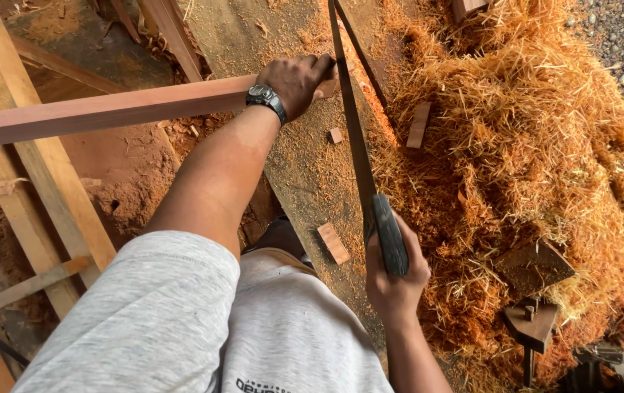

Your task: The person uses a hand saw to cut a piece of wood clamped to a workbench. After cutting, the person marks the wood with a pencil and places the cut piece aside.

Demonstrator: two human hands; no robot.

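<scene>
Grey marl T-shirt (181, 320), dark wristwatch (265, 96)

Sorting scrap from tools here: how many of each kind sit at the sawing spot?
Handsaw: 1
Long reddish plank under the left hand: 1
Small wood offcuts: 3
Wristwatch: 1
Total: 6
</scene>
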